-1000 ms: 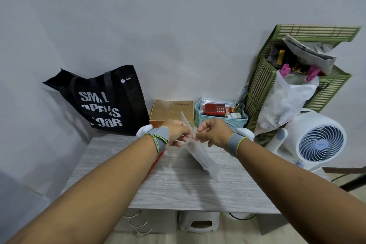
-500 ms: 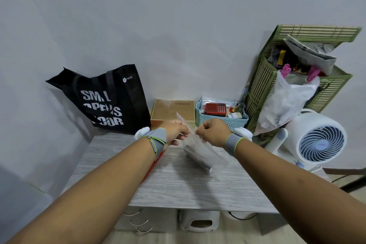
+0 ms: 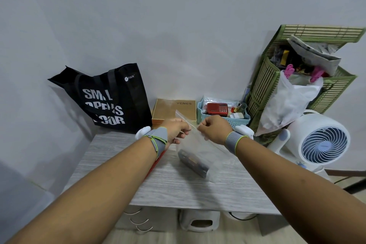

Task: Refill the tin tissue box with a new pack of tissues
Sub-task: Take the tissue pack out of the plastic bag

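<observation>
Between the hands: a clear bag (image 3: 206, 154), its top edge pinched by the left hand (image 3: 175, 131) and the right hand (image 3: 213, 129). Both have fingers curled tight on the film, knuckles close together. My read: they're pulling the mouth apart to open it. The bag hangs from the pinch down toward the counter (image 3: 178, 190), so its own weight helps keep the film taut.

Below the hands, a dark block (image 3: 193, 161) shows through the film. Can't tell if it's inside the bag or lying on the counter under it, or whether it's the tissue pack.

Tin not positively identified. A red edge (image 3: 156, 162) pokes out under the left wrist, mostly hidden by the arm; could be it.

Beyond the hands, at the wall:
- gold box (image 3: 174, 109), printed "VENES"
- blue basket (image 3: 240, 121) with a red keypad device (image 3: 216, 108) inside

Beyond and left of the left hand: black tote (image 3: 111, 101), creased white lettering, "OPENS" and "OOR" legible, small logo unreadable.

Right of the right hand: white fan (image 3: 324, 140), well apart.
</observation>
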`<action>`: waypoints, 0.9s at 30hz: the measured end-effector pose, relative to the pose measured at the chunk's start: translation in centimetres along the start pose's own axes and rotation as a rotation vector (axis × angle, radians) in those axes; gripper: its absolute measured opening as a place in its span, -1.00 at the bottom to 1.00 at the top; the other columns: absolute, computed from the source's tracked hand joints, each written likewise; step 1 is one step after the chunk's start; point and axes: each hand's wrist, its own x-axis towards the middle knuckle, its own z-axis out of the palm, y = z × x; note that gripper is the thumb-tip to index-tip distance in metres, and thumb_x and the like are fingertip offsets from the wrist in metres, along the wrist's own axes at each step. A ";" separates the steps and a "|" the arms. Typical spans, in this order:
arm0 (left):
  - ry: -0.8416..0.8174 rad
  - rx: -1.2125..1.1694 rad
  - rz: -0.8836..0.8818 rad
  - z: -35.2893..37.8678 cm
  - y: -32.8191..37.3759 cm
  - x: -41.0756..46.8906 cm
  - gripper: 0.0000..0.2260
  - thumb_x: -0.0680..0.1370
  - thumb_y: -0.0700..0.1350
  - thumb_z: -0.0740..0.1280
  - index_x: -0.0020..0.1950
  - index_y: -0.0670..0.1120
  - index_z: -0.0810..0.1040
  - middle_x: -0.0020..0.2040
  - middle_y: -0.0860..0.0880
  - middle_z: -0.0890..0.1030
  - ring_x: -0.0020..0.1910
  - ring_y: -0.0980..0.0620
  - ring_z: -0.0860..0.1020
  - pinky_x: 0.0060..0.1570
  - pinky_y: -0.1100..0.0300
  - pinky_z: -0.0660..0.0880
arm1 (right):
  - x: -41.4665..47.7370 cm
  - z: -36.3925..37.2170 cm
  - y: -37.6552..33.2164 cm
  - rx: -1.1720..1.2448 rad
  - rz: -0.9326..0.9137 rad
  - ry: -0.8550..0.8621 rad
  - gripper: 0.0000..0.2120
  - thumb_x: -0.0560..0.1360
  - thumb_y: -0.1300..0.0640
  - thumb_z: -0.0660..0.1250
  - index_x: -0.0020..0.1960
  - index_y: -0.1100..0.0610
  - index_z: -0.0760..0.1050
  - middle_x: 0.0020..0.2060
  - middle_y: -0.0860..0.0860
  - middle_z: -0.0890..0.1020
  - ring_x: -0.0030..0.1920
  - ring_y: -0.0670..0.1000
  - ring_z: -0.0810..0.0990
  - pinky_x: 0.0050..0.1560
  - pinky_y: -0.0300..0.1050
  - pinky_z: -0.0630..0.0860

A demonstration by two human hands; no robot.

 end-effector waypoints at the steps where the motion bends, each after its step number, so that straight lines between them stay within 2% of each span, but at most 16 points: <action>1: 0.001 -0.008 -0.005 -0.1 0.0 0.0 -0.88 0.45 -0.26 0.34 -0.27 -0.09 0.53 -0.37 -0.05 0.52 -0.47 0.07 0.39 -0.50 0.30 0.24 | 0.0 0.0 0.0 -0.003 -0.011 -0.002 -0.80 0.48 0.03 0.38 -0.15 0.18 0.63 -0.24 0.07 0.71 -0.16 0.10 0.69 -0.01 0.08 0.64; 3: -0.001 -0.021 -0.015 -0.2 0.1 0.0 -0.88 0.45 -0.26 0.34 -0.26 -0.10 0.53 -0.36 -0.06 0.52 -0.47 0.07 0.39 -0.51 0.31 0.25 | -0.1 -0.1 0.0 0.027 -0.028 -0.020 -0.84 0.47 0.06 0.42 -0.13 0.16 0.63 -0.25 0.05 0.72 -0.18 0.06 0.70 -0.04 0.02 0.65; 6: -0.003 -0.021 -0.023 -0.3 0.1 0.1 -0.90 0.46 -0.26 0.34 -0.25 -0.10 0.53 -0.36 -0.05 0.52 -0.48 0.08 0.39 -0.53 0.32 0.25 | -0.6 -0.6 -0.4 0.066 -0.038 -0.086 -0.88 0.48 0.12 0.45 -0.07 0.17 0.62 -0.24 0.05 0.73 -0.25 -0.02 0.71 -0.28 -0.17 0.58; 8: 0.003 -0.020 -0.022 -0.3 0.1 0.1 -0.90 0.46 -0.26 0.33 -0.24 -0.10 0.53 -0.36 -0.06 0.52 -0.48 0.08 0.39 -0.53 0.32 0.25 | -1.0 -0.9 -0.7 0.080 -0.023 -0.146 -0.87 0.49 0.13 0.43 -0.03 0.18 0.60 -0.20 0.07 0.73 -0.23 -0.02 0.72 -0.38 -0.20 0.54; 12: 0.019 -0.016 -0.023 -0.3 0.1 0.1 -0.88 0.46 -0.26 0.33 -0.26 -0.10 0.52 -0.37 -0.06 0.51 -0.48 0.07 0.38 -0.54 0.33 0.25 | -1.2 -1.4 -1.0 0.110 -0.004 -0.221 -0.86 0.50 0.19 0.41 0.04 0.19 0.56 -0.15 0.09 0.74 -0.22 -0.03 0.72 -0.36 -0.17 0.54; 17: 0.049 0.019 -0.027 -0.5 0.4 0.2 -0.92 0.43 -0.24 0.35 -0.25 -0.10 0.52 -0.37 -0.06 0.51 -0.50 0.07 0.38 -0.52 0.31 0.25 | -1.1 -1.6 -0.8 0.185 0.005 -0.173 -0.85 0.49 0.27 0.40 0.05 0.24 0.54 -0.13 0.21 0.73 -0.16 0.09 0.73 -0.43 -0.17 0.51; 21: 0.088 0.046 -0.057 -0.3 0.6 0.0 -0.96 0.41 -0.21 0.32 -0.21 -0.08 0.51 -0.38 -0.04 0.49 -0.49 0.04 0.37 -0.46 0.30 0.26 | -1.0 -1.4 -0.8 0.175 -0.021 -0.144 -0.91 0.50 0.26 0.41 -0.02 0.17 0.53 -0.20 0.14 0.74 -0.18 0.06 0.74 -0.39 -0.15 0.56; 23: 0.081 0.075 -0.119 -0.2 0.7 -0.2 -0.97 0.41 -0.15 0.31 -0.23 -0.07 0.50 -0.36 -0.02 0.50 -0.49 0.03 0.38 -0.46 0.30 0.26 | -1.0 -1.0 -0.9 0.160 -0.047 -0.132 -0.90 0.49 0.25 0.43 -0.07 0.14 0.52 -0.25 0.12 0.73 -0.23 0.04 0.73 -0.37 -0.13 0.59; 26: 0.043 0.137 -0.190 -0.1 1.0 -0.3 -0.83 0.44 0.01 0.33 -0.31 -0.04 0.50 -0.39 0.03 0.52 -0.51 0.05 0.39 -0.45 0.31 0.23 | -1.2 -0.9 -1.0 0.156 -0.085 -0.100 -0.90 0.49 0.26 0.43 -0.08 0.15 0.51 -0.27 0.13 0.72 -0.22 0.09 0.73 -0.29 -0.04 0.63; 27: 0.049 0.158 -0.184 -0.1 1.0 -0.3 -0.84 0.42 0.01 0.34 -0.30 -0.04 0.52 -0.39 0.03 0.54 -0.51 0.05 0.39 -0.45 0.31 0.23 | -1.2 -0.9 -1.1 0.160 -0.090 -0.095 -0.90 0.49 0.26 0.43 -0.08 0.16 0.51 -0.26 0.14 0.72 -0.21 0.11 0.73 -0.26 -0.01 0.64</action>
